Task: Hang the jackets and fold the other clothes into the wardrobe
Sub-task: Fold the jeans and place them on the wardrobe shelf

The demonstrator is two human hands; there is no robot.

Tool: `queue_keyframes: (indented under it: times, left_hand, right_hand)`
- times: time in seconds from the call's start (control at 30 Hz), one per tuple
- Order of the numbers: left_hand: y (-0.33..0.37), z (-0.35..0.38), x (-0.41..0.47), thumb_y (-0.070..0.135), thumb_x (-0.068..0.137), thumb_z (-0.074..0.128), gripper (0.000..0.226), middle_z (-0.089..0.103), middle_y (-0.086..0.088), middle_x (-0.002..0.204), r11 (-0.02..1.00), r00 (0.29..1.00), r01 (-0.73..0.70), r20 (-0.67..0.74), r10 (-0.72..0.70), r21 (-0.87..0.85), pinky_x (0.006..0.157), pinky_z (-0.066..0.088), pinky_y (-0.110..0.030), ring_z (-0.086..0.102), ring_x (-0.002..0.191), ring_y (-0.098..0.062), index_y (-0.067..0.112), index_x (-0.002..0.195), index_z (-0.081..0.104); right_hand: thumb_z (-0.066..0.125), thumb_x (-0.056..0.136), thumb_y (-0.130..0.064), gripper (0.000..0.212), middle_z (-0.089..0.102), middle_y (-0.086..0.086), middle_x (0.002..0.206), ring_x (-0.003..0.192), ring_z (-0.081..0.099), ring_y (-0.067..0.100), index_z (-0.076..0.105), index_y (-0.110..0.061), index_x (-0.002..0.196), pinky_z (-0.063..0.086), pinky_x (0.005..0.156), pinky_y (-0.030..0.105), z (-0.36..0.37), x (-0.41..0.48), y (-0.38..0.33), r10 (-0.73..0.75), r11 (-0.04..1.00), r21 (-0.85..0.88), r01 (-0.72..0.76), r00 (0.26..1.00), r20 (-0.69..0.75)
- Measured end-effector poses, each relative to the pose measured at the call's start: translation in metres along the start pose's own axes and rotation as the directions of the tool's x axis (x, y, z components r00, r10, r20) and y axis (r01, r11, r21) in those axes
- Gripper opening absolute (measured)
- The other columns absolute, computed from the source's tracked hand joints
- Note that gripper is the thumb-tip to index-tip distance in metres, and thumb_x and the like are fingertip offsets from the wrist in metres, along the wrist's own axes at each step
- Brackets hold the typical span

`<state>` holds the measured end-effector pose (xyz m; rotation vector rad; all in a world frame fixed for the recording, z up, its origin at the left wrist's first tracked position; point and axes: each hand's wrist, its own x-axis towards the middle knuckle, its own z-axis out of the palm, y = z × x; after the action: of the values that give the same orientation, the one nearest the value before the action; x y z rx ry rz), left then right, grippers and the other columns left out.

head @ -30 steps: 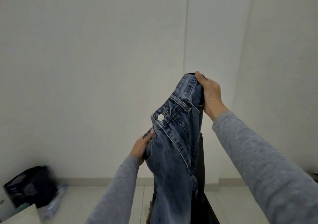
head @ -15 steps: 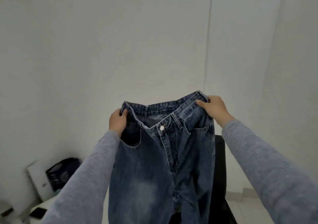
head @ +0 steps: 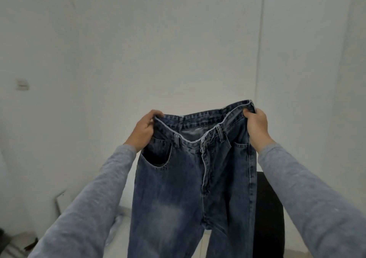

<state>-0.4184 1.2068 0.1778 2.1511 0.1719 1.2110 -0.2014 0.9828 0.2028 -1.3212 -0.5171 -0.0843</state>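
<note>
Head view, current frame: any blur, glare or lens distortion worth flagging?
Head view: dim, flat light, no glare or hard shadows; the jeans, left hand and right hand are sharp enough to show stitching; the grey sleeves soften toward the bottom corners; the wall seam leans, likely wide-angle distortion; floor clutter at lower left is smeared.
</note>
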Motion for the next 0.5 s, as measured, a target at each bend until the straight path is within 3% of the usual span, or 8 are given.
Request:
queue_keyframes:
  times: [0.07,0.17,0.23,0.33,0.43,0.5]
  left_hand:
    - [0.006,0.001,-0.005,0.005,0.077,0.03,0.027,0.048,-0.002,0.079,0.998,0.998,0.002,0.059,-0.006,0.066,0.068,0.034,-0.028,0.041,0.071,-0.014,0.024,0.084,0.047]
    - [0.005,-0.001,-0.019,0.016,0.08,0.033,0.004,0.039,-0.003,0.071,0.992,0.978,0.026,0.204,-0.05,0.122,0.063,0.03,-0.031,0.034,0.064,-0.014,0.019,0.081,0.035]
    - [0.0,0.002,-0.024,0.023,0.09,0.044,0.016,0.038,0.0,0.067,0.987,0.963,0.029,0.261,-0.07,0.159,0.059,0.029,-0.028,0.032,0.059,-0.013,0.015,0.083,0.032]
    - [-0.008,0.009,-0.026,0.031,0.087,0.066,0.038,0.039,0.006,0.06,0.974,0.978,0.042,0.188,-0.086,0.225,0.051,0.028,-0.02,0.032,0.052,-0.007,0.013,0.075,0.035]
    - [-0.012,0.021,-0.019,0.028,0.088,0.064,0.04,0.037,0.002,0.059,0.981,0.993,0.063,0.083,-0.079,0.181,0.052,0.026,-0.023,0.031,0.052,-0.007,0.013,0.067,0.034]
    - [-0.009,0.029,-0.012,0.022,0.09,0.063,0.036,0.038,-0.002,0.062,0.992,0.993,0.108,0.035,-0.11,0.066,0.056,0.03,-0.026,0.036,0.057,-0.011,0.014,0.07,0.034]
  right_hand:
    - [0.05,0.094,-0.014,0.01,0.058,0.01,0.099,0.09,0.055,0.022,0.055,-0.008,0.099,0.044,0.078,0.033,0.002,0.004,0.001,-0.01,1.0,0.013,0.01,1.0,-0.029]
    - [0.049,0.093,-0.014,0.007,0.057,0.01,0.098,0.088,0.054,0.022,0.053,-0.01,0.096,0.044,0.076,0.033,0.006,0.008,0.004,0.005,1.0,0.014,-0.005,0.999,-0.042]
    - [0.049,0.093,-0.014,0.006,0.056,0.01,0.099,0.088,0.053,0.022,0.052,-0.01,0.095,0.044,0.077,0.034,0.006,0.012,0.005,0.014,1.0,0.013,-0.013,0.999,-0.052]
    - [0.049,0.092,-0.013,0.006,0.056,0.01,0.098,0.087,0.053,0.022,0.053,-0.01,0.095,0.043,0.076,0.033,-0.004,0.019,0.006,0.009,1.0,-0.009,-0.009,0.998,-0.07]
    - [0.049,0.09,-0.013,0.006,0.057,0.011,0.096,0.088,0.054,0.024,0.053,-0.01,0.093,0.044,0.077,0.035,-0.015,0.027,0.009,0.016,0.998,-0.052,-0.02,0.998,-0.058]
    - [0.049,0.09,-0.015,0.007,0.058,0.012,0.097,0.092,0.057,0.028,0.053,-0.01,0.093,0.047,0.082,0.04,-0.022,0.033,0.013,0.042,0.995,-0.087,-0.045,0.998,-0.042]
